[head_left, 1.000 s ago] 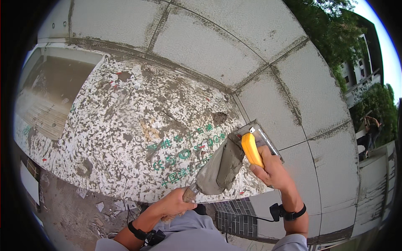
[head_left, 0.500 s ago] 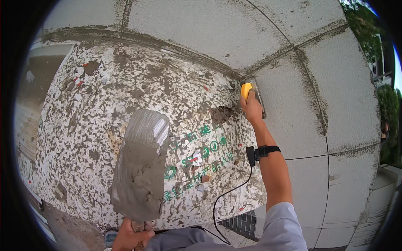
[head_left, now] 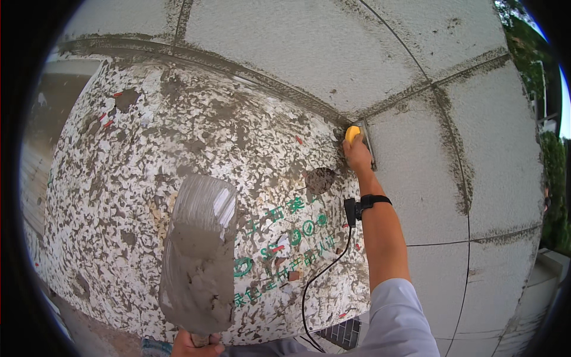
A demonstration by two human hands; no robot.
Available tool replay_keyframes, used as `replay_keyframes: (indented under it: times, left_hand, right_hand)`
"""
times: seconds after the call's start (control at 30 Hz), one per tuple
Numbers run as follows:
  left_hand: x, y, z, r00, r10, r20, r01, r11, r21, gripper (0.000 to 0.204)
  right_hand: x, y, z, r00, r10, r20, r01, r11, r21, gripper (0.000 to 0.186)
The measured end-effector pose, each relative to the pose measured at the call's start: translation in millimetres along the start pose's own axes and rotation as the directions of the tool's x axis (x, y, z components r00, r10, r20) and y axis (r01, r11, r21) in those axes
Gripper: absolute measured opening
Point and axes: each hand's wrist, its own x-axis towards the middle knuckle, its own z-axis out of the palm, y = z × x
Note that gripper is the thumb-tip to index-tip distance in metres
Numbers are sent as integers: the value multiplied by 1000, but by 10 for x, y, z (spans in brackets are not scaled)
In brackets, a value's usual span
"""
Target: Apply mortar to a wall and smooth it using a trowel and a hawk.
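My right hand (head_left: 357, 153) is closed around the yellow handle of a plastering trowel (head_left: 352, 133). The trowel's thin metal blade lies along the grey panels, just below the corner where the seams meet. At the bottom, my left hand (head_left: 196, 345) grips the short handle of a mortar hawk (head_left: 199, 262). Its broad blade carries a thick layer of wet grey mortar (head_left: 202, 276), and the upper end is scraped to streaked, shiny metal. Behind both tools spreads a white surface (head_left: 119, 196) spattered with dried mortar and marked with green print.
Grey rough panels (head_left: 499, 137) with mortar-smeared seams stand on the right and across the top. A black cable (head_left: 306, 297) runs from a strapped device (head_left: 352, 209) on my right wrist toward my lap. Trees (head_left: 556, 178) show at the far right.
The view has shifted slightly, so the surroundings sit lower in the picture. The trowel has slid a little toward me along the corner; the hawk stays in my left hand.
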Motion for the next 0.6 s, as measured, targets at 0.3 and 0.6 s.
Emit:
replay_keyframes:
  times: [0.3, 0.6]
  left_hand:
    - [-133, -68, 110, 993, 94, -73, -98, 993, -61, 34]
    - [-84, -19, 178, 999, 46, -27, -48, 997, -67, 38]
  right_hand:
    - [-449, 213, -95, 939, -164, -302, 111, 976, -185, 42]
    - [-451, 441, -144, 986, -156, -64, 159, 987, 34, 42]
